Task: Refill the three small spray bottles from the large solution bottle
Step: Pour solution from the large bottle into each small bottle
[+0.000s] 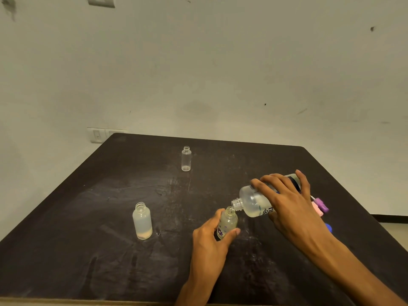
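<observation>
My right hand [287,202] grips the large solution bottle [254,200], tipped on its side with its open neck at the mouth of a small bottle with purple flowers [227,223]. My left hand [209,237] holds that small bottle upright on the dark table [88,250]. A second small frosted bottle [142,220] stands uncapped to the left, a little liquid at its bottom. A third small clear bottle [186,158] stands uncapped farther back, with nothing visible inside.
Purple and pink spray caps [320,207] lie on the table behind my right hand. A blue cap [328,227] shows partly past my right wrist. The wall rises just behind the table, with a switch plate [97,135] at the left.
</observation>
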